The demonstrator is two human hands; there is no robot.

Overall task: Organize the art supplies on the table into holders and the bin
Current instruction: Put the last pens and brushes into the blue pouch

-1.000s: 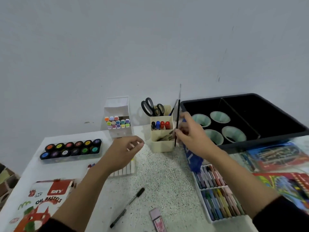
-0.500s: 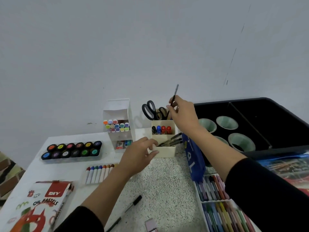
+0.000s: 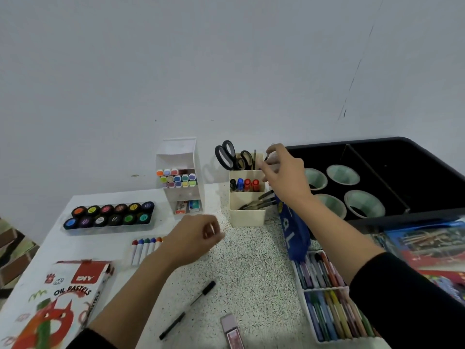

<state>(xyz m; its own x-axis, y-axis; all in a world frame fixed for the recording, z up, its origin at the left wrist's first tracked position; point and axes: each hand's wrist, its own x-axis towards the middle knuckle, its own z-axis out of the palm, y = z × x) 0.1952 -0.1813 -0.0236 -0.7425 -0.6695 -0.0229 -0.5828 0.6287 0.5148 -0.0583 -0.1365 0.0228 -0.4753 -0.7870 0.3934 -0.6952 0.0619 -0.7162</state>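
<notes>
Two bare hands show, the left hand (image 3: 193,238) and the right hand (image 3: 286,175), each on a forearm uncovered from the wrist upward. Both arms wear plain black long sleeves without print or marking. The right sleeve (image 3: 407,298) ends partway up the forearm in an even edge; the left sleeve (image 3: 90,340) shows only as a dark patch at the bottom edge

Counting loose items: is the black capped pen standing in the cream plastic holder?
No, the black capped pen lies on the speckled table, apart from the cream plastic holder.
</notes>
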